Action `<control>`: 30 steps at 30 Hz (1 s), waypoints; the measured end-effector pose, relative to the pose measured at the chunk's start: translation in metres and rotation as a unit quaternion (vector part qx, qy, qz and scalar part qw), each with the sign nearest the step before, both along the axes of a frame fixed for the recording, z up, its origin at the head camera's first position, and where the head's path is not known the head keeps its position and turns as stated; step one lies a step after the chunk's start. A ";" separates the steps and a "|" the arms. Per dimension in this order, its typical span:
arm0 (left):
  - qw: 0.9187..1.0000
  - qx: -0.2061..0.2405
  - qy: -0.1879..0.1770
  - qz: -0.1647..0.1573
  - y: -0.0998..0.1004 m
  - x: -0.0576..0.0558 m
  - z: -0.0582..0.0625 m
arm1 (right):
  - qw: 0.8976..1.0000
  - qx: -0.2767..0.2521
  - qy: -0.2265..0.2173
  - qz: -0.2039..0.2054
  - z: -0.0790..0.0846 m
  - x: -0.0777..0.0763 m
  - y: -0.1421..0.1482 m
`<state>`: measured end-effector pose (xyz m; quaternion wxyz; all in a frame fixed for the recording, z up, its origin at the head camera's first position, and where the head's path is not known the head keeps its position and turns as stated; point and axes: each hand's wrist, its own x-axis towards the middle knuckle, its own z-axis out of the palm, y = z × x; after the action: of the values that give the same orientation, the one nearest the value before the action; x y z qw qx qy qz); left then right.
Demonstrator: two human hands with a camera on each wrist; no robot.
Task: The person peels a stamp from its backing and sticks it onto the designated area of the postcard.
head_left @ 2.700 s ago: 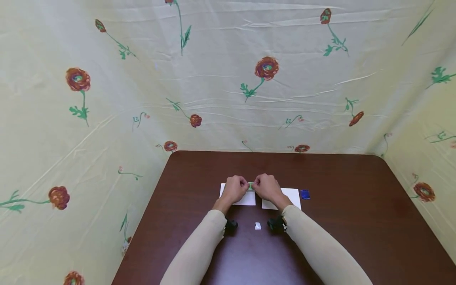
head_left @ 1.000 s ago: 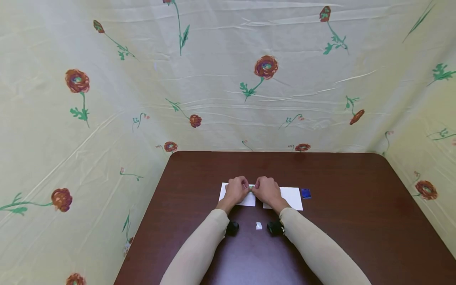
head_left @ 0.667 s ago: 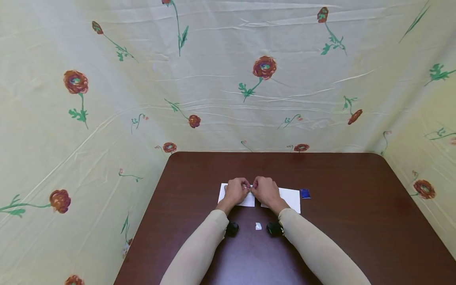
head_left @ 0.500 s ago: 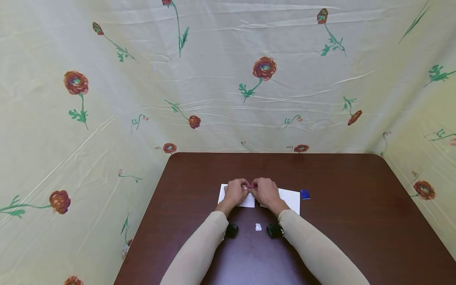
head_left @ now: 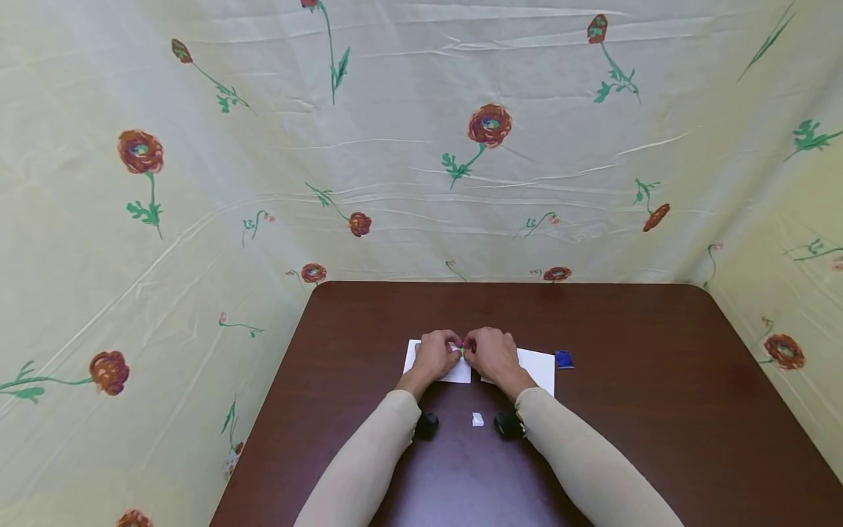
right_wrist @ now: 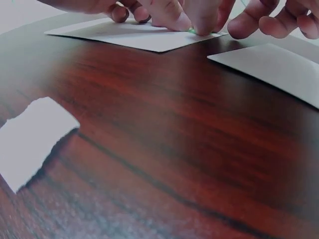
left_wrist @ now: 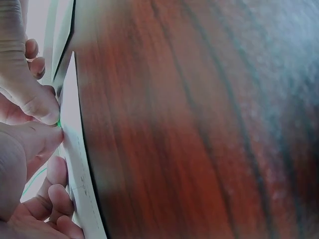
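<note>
In the head view my left hand [head_left: 435, 357] and right hand [head_left: 492, 356] meet fingertip to fingertip over the table's middle. Between them, both pinch a thin green strand [head_left: 462, 352], mostly hidden by the fingers. A curve of this green strand [left_wrist: 35, 180] shows in the left wrist view beside curled fingers. Under the left hand lies a white card [head_left: 459, 373]. A second white card [head_left: 538, 369] lies partly beneath the right hand and wrist, with a narrow gap between the cards.
A small torn piece of white paper [head_left: 477, 419] lies on the brown table [head_left: 632, 410] between the forearms. To the right of the second card is a small blue square packet [head_left: 564, 359]. A flowered cloth [head_left: 395, 146] hangs around the table's back and sides.
The fingertips have come closer, and the green strand, earlier seen stretched as a small outline between them, now shows only as a speck. The right card has turned slightly, its near corner shifting toward me.
</note>
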<state>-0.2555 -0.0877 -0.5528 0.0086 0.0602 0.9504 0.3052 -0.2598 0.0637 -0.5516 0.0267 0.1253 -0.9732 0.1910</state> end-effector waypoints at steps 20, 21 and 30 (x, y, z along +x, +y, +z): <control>1.000 0.009 -0.019 -0.003 -0.004 0.000 0.002 | 0.999 0.043 -0.012 -0.003 0.007 0.000 0.001; 1.000 0.009 -0.022 -0.003 -0.004 0.000 0.002 | 0.999 0.043 -0.014 -0.004 0.007 0.000 0.001; 1.000 0.008 -0.030 -0.001 -0.004 0.001 0.003 | 0.999 0.046 -0.024 -0.001 0.009 0.001 0.000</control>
<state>-0.2548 -0.0922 -0.5500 0.0371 0.0525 0.9472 0.3140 -0.2591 0.0641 -0.5422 -0.0018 0.1205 -0.9815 0.1490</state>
